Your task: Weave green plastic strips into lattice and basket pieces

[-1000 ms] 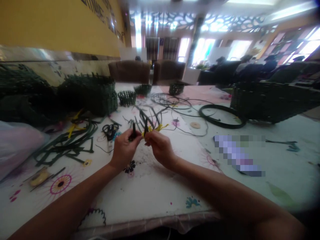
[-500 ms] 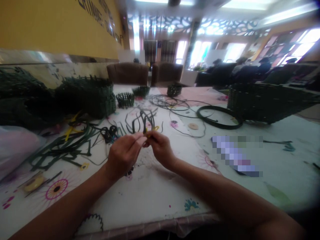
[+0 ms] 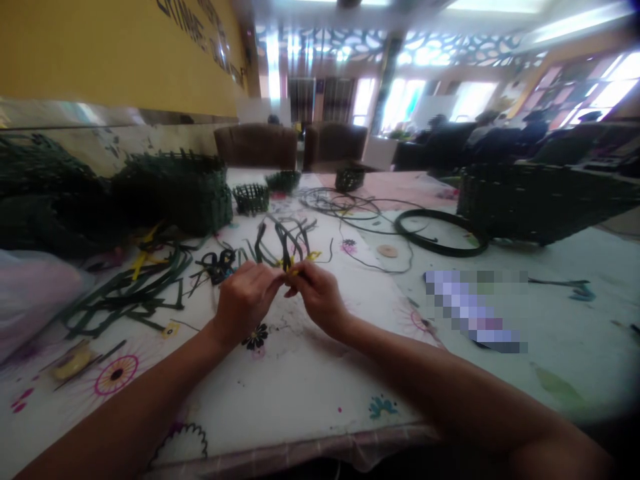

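Left hand [image 3: 245, 303] and right hand [image 3: 317, 299] — both pinching, fingertips drawn closer than a second ago, meeting on a yellow strip [image 3: 300, 270] tangled with dark green strips [image 3: 283, 243] — above the flowered tablecloth [image 3: 300, 380], scissors [image 3: 217, 265] just beyond.

Beyond the left hand [image 3: 245, 303], woven dark green baskets [image 3: 175, 193] sit on the floral-printed surface [image 3: 295, 380], with black scissors [image 3: 220, 265] just beside a heap of loose green strips [image 3: 125, 293]. Right of the right hand [image 3: 320, 300], a coiled dark strip [image 3: 440, 233] lies before a large woven basket [image 3: 540, 203]; brown armchairs [image 3: 256, 147] stand farther off.
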The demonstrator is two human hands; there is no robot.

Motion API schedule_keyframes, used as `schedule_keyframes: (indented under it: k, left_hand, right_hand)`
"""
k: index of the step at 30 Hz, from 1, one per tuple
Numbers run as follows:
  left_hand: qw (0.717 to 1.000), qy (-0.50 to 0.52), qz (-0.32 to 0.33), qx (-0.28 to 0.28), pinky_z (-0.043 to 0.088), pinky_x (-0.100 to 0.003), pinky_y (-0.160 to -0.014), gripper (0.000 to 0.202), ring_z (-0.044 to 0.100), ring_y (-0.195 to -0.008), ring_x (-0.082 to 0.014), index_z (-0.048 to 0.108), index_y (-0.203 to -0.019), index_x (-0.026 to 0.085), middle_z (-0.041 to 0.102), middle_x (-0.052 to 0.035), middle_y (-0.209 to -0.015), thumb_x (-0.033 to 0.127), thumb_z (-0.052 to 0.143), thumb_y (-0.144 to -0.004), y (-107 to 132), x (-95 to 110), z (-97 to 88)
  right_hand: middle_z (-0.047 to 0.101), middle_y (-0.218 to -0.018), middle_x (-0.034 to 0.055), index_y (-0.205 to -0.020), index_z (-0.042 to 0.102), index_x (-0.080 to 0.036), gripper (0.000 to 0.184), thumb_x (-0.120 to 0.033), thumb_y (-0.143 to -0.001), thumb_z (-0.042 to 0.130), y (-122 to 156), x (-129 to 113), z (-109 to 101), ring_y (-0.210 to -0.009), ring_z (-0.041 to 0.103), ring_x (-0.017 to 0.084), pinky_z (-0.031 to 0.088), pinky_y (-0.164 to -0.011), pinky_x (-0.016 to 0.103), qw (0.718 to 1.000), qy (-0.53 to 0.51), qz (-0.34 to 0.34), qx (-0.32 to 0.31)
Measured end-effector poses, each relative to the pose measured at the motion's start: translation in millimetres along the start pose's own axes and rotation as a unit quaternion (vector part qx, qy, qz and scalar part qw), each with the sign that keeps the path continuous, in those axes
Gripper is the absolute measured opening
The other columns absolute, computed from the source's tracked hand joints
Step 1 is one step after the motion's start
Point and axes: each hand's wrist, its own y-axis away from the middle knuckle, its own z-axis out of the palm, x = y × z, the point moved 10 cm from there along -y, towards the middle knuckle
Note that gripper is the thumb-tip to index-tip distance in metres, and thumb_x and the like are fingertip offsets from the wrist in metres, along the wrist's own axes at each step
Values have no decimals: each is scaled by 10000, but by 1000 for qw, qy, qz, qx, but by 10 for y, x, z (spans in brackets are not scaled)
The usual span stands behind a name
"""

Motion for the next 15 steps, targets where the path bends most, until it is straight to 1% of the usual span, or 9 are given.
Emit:
schedule_keyframes:
  k: [4,7,10,15]
  left_hand:
    - [1000,1,2,9,441,-302,-712,100,590,-742,-178,653,-920,185,688,-43,-780,240,570,-915,-10,14,-28]
    - [999,-7,-18,25,436,-302,-700,102,579,-734,-181,650,-900,173,672,-44,-761,232,567,-912,-21,-17,-79]
    - [999,-28,-9,26,439,-301,-704,106,581,-742,-185,649,-892,168,669,-46,-762,231,566,-911,-26,13,-86]
    - [995,-80,51,-9,442,-304,-693,116,568,-736,-191,642,-930,148,662,-51,-764,221,552,-916,-22,190,-3]
  right_hand:
    - [593,-651,-31,-767,553,-183,126,-253,-856,609,-14,54,0,-551,620,94,488,-511,215,1000,-12,8,0]
    - [600,-593,-38,-748,537,-187,146,-242,-856,616,-14,49,-4,-532,604,102,488,-547,239,1000,-14,4,0]
    - [620,-598,-30,-756,555,-184,123,-199,-868,605,10,-80,-9,-559,596,106,481,-595,249,999,36,-34,-1]
    - [591,-597,-37,-741,570,-180,136,-153,-870,607,55,-294,-70,-543,560,90,439,-574,219,987,131,-88,26]
